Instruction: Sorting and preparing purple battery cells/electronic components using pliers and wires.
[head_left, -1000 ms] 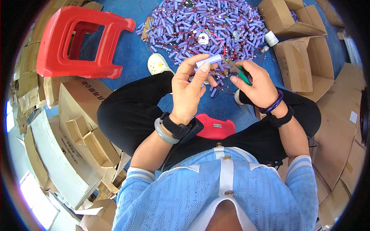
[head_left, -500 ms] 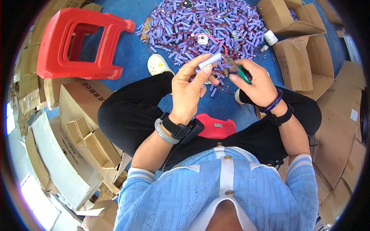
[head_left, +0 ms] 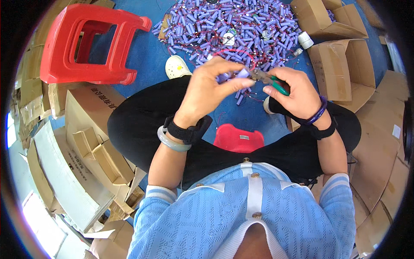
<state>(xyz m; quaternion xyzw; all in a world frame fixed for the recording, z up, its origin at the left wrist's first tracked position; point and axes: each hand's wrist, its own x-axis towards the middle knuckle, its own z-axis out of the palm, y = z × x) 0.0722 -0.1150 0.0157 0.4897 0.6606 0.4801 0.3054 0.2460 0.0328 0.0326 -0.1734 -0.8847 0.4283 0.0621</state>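
Observation:
Between the thumb and fingers of my left hand are purple cylindrical battery cells; my fingers hide part of them. My right hand is closed round the green handles of a pair of pliers. The metal jaws of the pliers point left and meet the end of the cells; whether they bite on a wire I cannot tell. A red wire loops just beyond my left fingers. Past both hands spreads a large pile of purple cells with thin red and dark wires.
A red plastic stool lies on its side at the far left. Open cardboard boxes stand at the far right, near a white cylinder. Flattened cardboard lines the left side. A red seat shows between my legs.
My left hand has turned, so the cells now point toward the pliers and more of them is covered. My right hand has shifted slightly right and down, with the plier jaws swung more level.

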